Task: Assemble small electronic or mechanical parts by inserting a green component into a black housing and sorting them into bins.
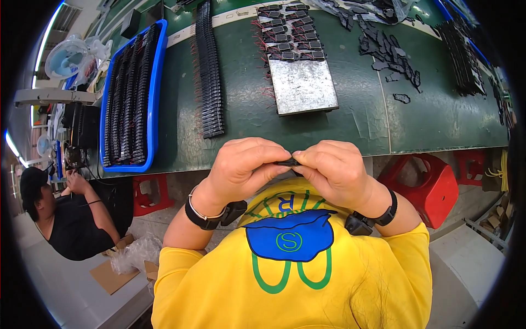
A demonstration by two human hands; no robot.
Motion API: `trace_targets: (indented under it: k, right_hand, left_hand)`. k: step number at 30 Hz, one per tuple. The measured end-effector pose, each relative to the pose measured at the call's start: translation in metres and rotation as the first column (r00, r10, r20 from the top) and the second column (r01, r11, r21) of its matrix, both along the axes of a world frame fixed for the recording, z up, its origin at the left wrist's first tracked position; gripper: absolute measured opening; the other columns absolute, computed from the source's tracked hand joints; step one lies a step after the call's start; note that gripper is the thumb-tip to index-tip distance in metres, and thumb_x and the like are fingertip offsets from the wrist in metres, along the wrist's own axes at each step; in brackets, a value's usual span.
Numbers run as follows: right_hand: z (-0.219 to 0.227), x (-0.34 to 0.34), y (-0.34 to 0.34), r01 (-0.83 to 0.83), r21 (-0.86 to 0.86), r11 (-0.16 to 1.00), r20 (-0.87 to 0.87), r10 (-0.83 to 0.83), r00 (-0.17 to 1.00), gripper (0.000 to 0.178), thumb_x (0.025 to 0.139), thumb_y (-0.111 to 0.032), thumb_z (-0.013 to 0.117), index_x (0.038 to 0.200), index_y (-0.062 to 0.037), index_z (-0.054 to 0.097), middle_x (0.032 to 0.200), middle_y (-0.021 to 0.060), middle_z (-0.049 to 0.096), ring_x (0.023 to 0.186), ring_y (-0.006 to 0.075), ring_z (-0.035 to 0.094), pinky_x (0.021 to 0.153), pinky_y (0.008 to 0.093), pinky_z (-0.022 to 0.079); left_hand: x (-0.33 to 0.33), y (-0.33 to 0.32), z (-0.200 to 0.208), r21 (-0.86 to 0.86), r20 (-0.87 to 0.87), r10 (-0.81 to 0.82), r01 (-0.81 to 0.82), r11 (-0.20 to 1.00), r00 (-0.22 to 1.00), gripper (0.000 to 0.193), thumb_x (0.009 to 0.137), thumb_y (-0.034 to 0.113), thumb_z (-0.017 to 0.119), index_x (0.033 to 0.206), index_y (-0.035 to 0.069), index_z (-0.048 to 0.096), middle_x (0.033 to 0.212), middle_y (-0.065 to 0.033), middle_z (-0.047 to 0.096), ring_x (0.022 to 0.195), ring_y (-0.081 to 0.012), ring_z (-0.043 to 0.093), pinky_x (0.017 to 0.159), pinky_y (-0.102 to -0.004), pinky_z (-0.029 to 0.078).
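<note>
My left hand [245,165] and my right hand [335,169] meet in front of my chest, just off the near edge of the table. Both are closed in a pinch on one small black plastic part [287,163]. Fingertips cover most of it, so its full shape is hidden. Beyond my hands, a silvery metal block [303,88] lies on the green table. Its far end carries two columns of small black modules [284,46] with grey faces and thin red wires.
A long row of stacked black parts [210,82] lies left of the block. Farther left, a blue tray [155,115] holds more rows. Loose black pieces [383,49] are scattered at right. A red stool [433,189] stands at my right; another person [82,214] sits at far left.
</note>
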State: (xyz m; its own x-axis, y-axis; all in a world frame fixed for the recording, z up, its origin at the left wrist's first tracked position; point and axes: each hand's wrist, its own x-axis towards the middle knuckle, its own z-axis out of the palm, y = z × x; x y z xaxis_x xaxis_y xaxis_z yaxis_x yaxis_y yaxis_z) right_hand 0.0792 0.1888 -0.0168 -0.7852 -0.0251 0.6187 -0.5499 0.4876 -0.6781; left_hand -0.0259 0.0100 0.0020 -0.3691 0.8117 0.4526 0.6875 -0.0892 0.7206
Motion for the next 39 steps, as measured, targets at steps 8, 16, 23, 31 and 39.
trace_targets:
  k: [8,16,23,31,39]
  right_hand:
    - [-0.001,0.0,0.001,-0.013,0.019,1.0,-0.044,0.014,0.999,0.02,0.067,0.002,0.073,0.085,0.0018,0.062,0.071,0.0124,0.063,0.057,0.026,0.061,0.051,0.0317,0.047]
    - [-0.001,-0.001,0.002,-0.054,0.039,0.998,-0.031,0.055,0.998,0.022,0.068,0.002,0.073,0.087,0.0012,0.062,0.071,0.0118,0.062,0.058,0.0261,0.061,0.051,0.0317,0.047]
    - [0.006,-0.001,-0.002,0.009,-0.105,0.994,0.166,0.008,0.986,0.02,0.069,0.0,0.072,0.086,-0.0009,0.063,0.071,0.0109,0.061,0.06,0.0269,0.06,0.053,0.0329,0.047]
    - [0.003,-0.001,-0.001,-0.025,-0.07,0.997,0.188,0.038,0.981,0.018,0.07,-0.002,0.072,0.086,-0.002,0.063,0.07,0.0101,0.061,0.06,0.0268,0.06,0.053,0.0339,0.047]
    - [0.003,0.001,-0.004,-0.011,-0.096,0.995,0.273,0.037,0.961,0.016,0.071,-0.002,0.072,0.084,-0.0019,0.063,0.067,0.0098,0.06,0.058,0.026,0.059,0.051,0.0333,0.046]
  left_hand:
    - [0.008,-0.004,-0.005,0.042,0.034,0.045,-0.046,0.998,0.998,0.019,0.07,0.001,0.075,0.087,0.001,0.066,0.079,-0.0122,0.067,0.069,-0.0233,0.066,0.059,-0.0277,0.051]
    - [0.013,-0.005,-0.011,0.079,0.119,0.04,-0.049,0.996,0.992,0.018,0.072,0.0,0.074,0.088,0.0,0.065,0.078,-0.0121,0.066,0.065,-0.0214,0.063,0.056,-0.0269,0.048]
    - [0.023,-0.007,-0.015,0.048,0.194,0.143,-0.155,0.987,0.971,0.018,0.075,0.0,0.073,0.091,-0.001,0.064,0.078,-0.0105,0.065,0.067,-0.0172,0.062,0.057,-0.0247,0.047]
    - [0.025,-0.014,-0.016,-0.056,0.399,0.136,-0.124,0.991,0.907,0.02,0.078,-0.002,0.071,0.096,-0.004,0.063,0.085,-0.0097,0.065,0.073,-0.0123,0.062,0.063,-0.0223,0.049]
    - [0.031,-0.015,-0.016,-0.057,0.783,0.123,-0.127,0.99,0.61,0.02,0.081,-0.005,0.066,0.101,-0.005,0.062,0.092,-0.0075,0.065,0.076,-0.0099,0.062,0.068,-0.0208,0.052]
